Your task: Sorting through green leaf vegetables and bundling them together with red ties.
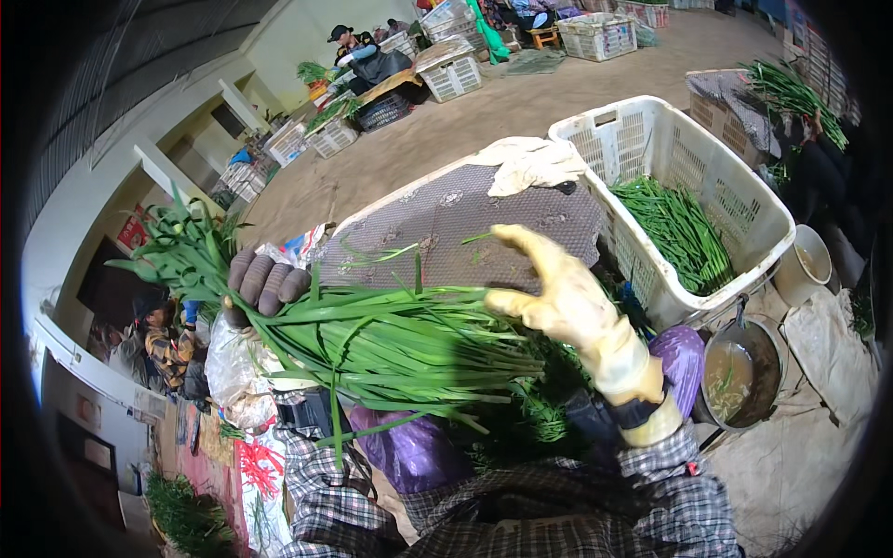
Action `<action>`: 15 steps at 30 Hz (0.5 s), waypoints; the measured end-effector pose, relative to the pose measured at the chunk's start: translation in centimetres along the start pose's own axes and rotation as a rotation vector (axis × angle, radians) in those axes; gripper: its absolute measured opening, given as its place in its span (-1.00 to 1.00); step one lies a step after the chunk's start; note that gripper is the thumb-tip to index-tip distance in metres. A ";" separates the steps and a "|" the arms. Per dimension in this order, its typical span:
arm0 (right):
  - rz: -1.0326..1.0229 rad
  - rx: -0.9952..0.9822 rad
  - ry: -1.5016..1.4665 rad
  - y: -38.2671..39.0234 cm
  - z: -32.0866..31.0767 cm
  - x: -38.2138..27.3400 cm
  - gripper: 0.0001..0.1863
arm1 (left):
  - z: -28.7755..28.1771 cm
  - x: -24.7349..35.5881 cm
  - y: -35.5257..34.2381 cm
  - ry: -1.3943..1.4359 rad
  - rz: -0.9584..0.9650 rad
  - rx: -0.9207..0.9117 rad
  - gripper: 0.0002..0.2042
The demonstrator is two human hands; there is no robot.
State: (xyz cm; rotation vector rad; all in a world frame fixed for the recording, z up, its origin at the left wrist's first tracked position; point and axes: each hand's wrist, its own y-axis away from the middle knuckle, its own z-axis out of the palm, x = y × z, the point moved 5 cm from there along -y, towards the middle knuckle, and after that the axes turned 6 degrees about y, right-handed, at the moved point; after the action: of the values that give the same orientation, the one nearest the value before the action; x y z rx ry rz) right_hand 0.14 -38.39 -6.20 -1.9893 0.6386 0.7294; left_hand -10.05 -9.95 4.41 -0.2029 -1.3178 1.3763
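As a bunch of chive-like greens (400, 335) is gripped by the left hand (268, 279), the right hand (577, 307) is held wide

The bunch is clasped toward its left end, with dark-gloved fingers closed over the top. To the left of this grip, broad leaves are fanned out; to its right, long strands are spread loosely above the lap. The right hand, covered by a cream rubber glove, is poised at the far end of the strands, thumb and fingers well apart. Whether the strands are touched by it cannot be told.

Beyond the grip, a patterned mat (409, 200) is topped by a pale cloth (535, 166). Past the right hand, green stalks (674, 228) are held in a white slotted crate (744, 209).

The work is judged to be partway along: one batch is already crated, while the gripped bunch is not yet set down, and no tie is visible around it. How much is left cannot be judged.
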 end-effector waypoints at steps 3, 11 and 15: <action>0.230 0.163 0.022 3.5 0.3 0.5 -0.49 | 1.1 0.9 0.5 -0.078 -0.020 -0.012 -0.85; -0.043 0.292 -0.161 6.0 5.1 1.6 -0.82 | 2.1 0.6 -0.4 -0.084 -0.050 -0.005 -0.85; 0.252 0.033 0.237 9.1 3.8 6.0 -0.82 | 3.1 2.8 0.6 -0.129 -0.075 -0.141 -0.82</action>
State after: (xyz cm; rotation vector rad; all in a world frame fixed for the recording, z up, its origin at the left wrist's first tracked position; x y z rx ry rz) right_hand -2.85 -40.21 -17.23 -2.0030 1.0499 0.6296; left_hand -13.64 -9.32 6.57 -0.1605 -1.5168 1.2517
